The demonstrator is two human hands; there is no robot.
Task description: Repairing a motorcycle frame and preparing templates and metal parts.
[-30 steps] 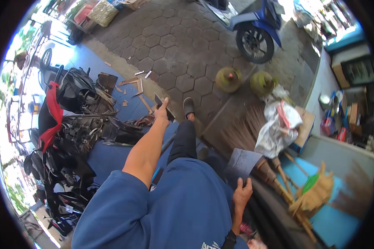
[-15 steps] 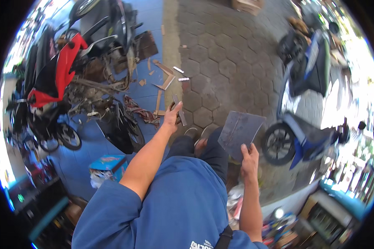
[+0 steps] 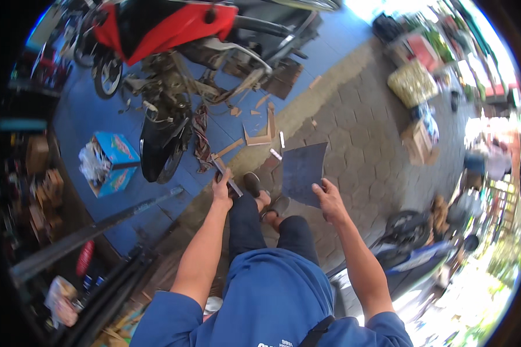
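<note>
My left hand [image 3: 222, 189] is closed around a narrow, flat grey strip [image 3: 235, 187], which slants across my fingers above my left knee. Its exact kind cannot be made out. In my right hand [image 3: 331, 202] is a dark grey, roughly rectangular sheet [image 3: 303, 172], pinched at its lower right edge with the thumb on top. The sheet hangs over the paving, apart from the strip. Beyond my hands, cut cardboard pieces [image 3: 259, 139] and small white strips [image 3: 276, 154] lie on the ground.
A partly dismantled red motorcycle [image 3: 176, 32] stands at the upper left, with a crumpled cloth [image 3: 201, 139] by its wheel. Left of it sits a blue box [image 3: 116, 151] with plastic inside. A metal bar [image 3: 92, 231] crosses the lower left. Another motorcycle [image 3: 417, 254] is at the right.
My body and view have turned left, so the red motorcycle now shows nearer the top middle. Both hands still hold the strip and the sheet, and my feet have shifted.
</note>
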